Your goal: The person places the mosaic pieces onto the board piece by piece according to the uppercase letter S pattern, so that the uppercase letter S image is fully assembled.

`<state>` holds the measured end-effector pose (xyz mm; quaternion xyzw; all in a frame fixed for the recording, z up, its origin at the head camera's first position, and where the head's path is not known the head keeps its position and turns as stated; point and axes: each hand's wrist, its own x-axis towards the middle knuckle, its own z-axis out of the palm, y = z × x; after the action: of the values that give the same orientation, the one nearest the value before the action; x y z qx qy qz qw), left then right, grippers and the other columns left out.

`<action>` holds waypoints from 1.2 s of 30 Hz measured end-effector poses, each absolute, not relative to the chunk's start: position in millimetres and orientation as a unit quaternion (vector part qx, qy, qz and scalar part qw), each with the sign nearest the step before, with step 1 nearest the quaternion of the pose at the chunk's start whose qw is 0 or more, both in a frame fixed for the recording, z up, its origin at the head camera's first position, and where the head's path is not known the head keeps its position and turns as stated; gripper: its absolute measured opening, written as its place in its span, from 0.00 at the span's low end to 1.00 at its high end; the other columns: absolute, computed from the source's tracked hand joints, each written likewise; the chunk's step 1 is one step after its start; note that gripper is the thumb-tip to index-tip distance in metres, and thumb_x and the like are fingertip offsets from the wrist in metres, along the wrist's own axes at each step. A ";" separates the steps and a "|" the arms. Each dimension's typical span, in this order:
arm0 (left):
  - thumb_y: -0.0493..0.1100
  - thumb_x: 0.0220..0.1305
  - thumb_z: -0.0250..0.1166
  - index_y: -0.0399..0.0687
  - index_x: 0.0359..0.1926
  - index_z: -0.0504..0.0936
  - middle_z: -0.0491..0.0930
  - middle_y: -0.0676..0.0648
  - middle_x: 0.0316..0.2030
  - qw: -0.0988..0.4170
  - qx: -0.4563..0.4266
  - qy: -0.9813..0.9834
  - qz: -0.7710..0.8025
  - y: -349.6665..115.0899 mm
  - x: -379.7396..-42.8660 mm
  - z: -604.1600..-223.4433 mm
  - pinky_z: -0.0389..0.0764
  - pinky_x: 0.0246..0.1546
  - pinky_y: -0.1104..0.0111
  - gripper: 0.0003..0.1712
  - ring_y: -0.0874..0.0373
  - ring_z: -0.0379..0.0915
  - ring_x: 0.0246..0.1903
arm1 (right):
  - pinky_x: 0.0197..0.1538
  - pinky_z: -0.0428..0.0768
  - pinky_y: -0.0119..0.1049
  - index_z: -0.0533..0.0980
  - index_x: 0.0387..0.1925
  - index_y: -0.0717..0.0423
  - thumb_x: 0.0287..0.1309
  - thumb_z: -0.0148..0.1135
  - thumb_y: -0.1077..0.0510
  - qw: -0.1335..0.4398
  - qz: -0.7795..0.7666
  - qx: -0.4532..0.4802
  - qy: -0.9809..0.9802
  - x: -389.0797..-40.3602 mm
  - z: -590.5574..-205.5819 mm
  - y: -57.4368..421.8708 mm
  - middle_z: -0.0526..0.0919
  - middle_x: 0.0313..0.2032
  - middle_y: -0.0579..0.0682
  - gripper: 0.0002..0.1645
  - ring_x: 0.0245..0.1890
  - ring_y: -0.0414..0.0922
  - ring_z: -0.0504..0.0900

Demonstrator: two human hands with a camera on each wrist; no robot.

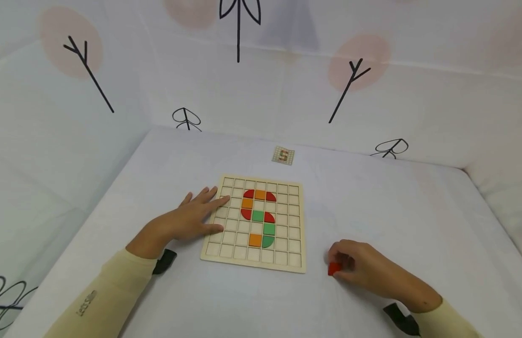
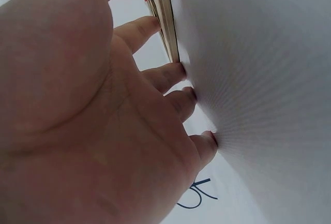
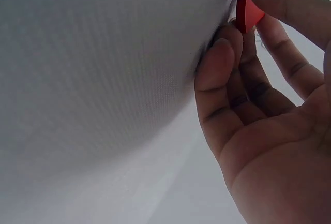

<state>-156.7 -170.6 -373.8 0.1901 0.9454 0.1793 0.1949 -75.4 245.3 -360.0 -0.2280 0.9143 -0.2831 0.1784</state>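
Note:
A square wooden grid board (image 1: pixel 303 225) lies on the white cloth. In its cells, red, orange and green tiles (image 1: pixel 258 216) form an S-like curve, some of them square and some quarter-round. My left hand (image 1: pixel 186 219) is spread at the board's left side, thumb and index finger over the rim, the other fingertips beside it on the cloth. Right of the board, my right hand (image 1: pixel 364 264) pinches a small red tile (image 3: pixel 251 14) between thumb and fingers, low at the cloth. The fingers partly cover this tile, so its full outline is hidden.
A small patterned card (image 1: pixel 283 155) showing a similar S on a grid lies behind the board. White cloth walls (image 1: pixel 282 94) with drawn plants rise at the back and sides. Dark wrist-worn pieces (image 1: pixel 164 261) sit under both forearms.

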 end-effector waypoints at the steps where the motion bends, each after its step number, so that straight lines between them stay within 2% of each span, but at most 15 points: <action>1: 0.63 0.65 0.64 0.67 0.79 0.51 0.39 0.45 0.81 0.196 0.190 0.945 0.179 -170.3 -156.5 -373.6 0.30 0.78 0.44 0.48 0.45 0.28 0.80 | 0.37 0.80 0.26 0.76 0.36 0.44 0.51 0.76 0.61 0.185 -0.287 -0.224 0.913 -76.1 -359.6 244.4 0.78 0.34 0.37 0.16 0.34 0.32 0.75; 10: 0.63 0.65 0.65 0.67 0.79 0.52 0.39 0.45 0.81 0.196 0.189 0.945 0.179 -168.4 -156.8 -373.4 0.30 0.78 0.44 0.48 0.45 0.28 0.80 | 0.35 0.79 0.27 0.78 0.37 0.45 0.57 0.72 0.59 0.235 -0.319 -0.208 0.894 -78.4 -357.4 241.2 0.81 0.34 0.39 0.11 0.33 0.34 0.75; 20: 0.63 0.65 0.64 0.67 0.79 0.51 0.39 0.45 0.81 0.200 0.189 0.945 0.177 -168.3 -157.4 -373.8 0.30 0.78 0.44 0.47 0.45 0.28 0.80 | 0.34 0.79 0.27 0.77 0.35 0.42 0.56 0.72 0.62 0.169 -0.312 -0.250 0.901 -83.0 -347.9 233.5 0.79 0.30 0.36 0.12 0.32 0.33 0.76; 30: 0.63 0.64 0.65 0.67 0.79 0.52 0.40 0.44 0.81 0.195 0.189 0.945 0.180 -170.0 -156.1 -372.0 0.30 0.78 0.43 0.48 0.45 0.28 0.80 | 0.41 0.83 0.28 0.78 0.37 0.42 0.59 0.69 0.64 0.143 -0.332 -0.251 0.898 -103.1 -343.5 201.0 0.82 0.34 0.36 0.13 0.35 0.36 0.79; 36: 0.63 0.65 0.65 0.67 0.79 0.52 0.40 0.44 0.81 0.196 0.190 0.945 0.181 -169.3 -155.7 -371.9 0.31 0.78 0.44 0.48 0.45 0.28 0.80 | 0.42 0.83 0.28 0.78 0.38 0.45 0.61 0.68 0.63 0.121 -0.346 -0.284 0.886 -116.1 -341.0 180.7 0.84 0.37 0.36 0.10 0.36 0.35 0.79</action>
<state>-155.7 -169.3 -371.9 0.1902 0.9448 0.1812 0.1959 -116.1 180.7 -341.0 -0.2836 0.8860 -0.3463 0.1213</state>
